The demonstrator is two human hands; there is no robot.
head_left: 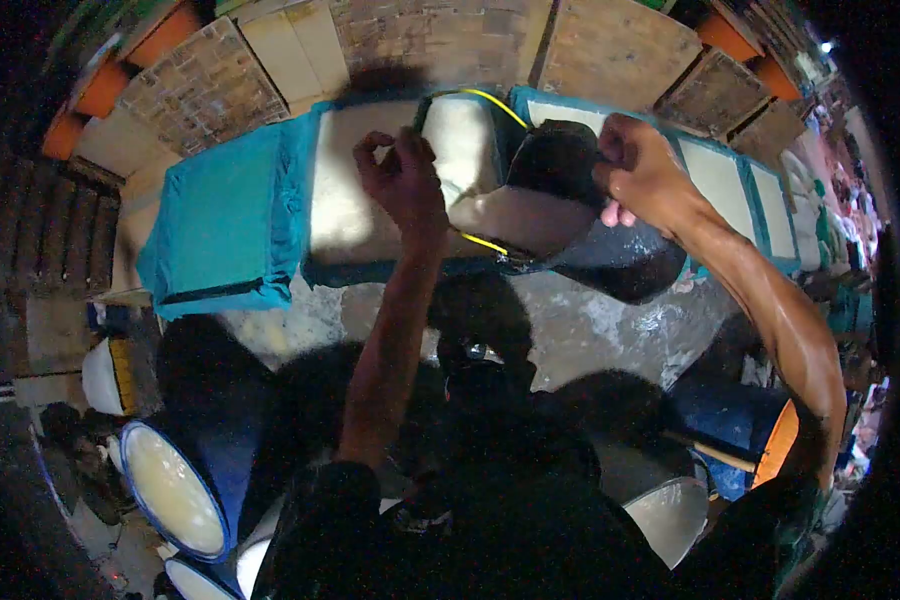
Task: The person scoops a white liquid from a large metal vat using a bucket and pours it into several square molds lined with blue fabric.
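Note:
A dark bucket (560, 157) is tilted over a row of cloth-lined moulds, its mouth facing left. Its yellow handle (490, 99) loops out toward my left hand (402, 185), whose fingers are curled closed around it. My right hand (642, 175) grips the far right end of the bucket, fingers bent against it. Beneath and left of the bucket, a mould lined with teal cloth (345, 270) holds a pale, creamy mass (355, 205). Part of the bucket's lower side lies in shadow.
At the left stands a mould covered by folded teal cloth (230, 215). More pale-filled moulds (710, 175) continue right. Wooden boards (620, 50) lean behind. Near me are a blue-rimmed barrel of pale liquid (175, 490), a metal vessel (670, 515) and wet floor (620, 335).

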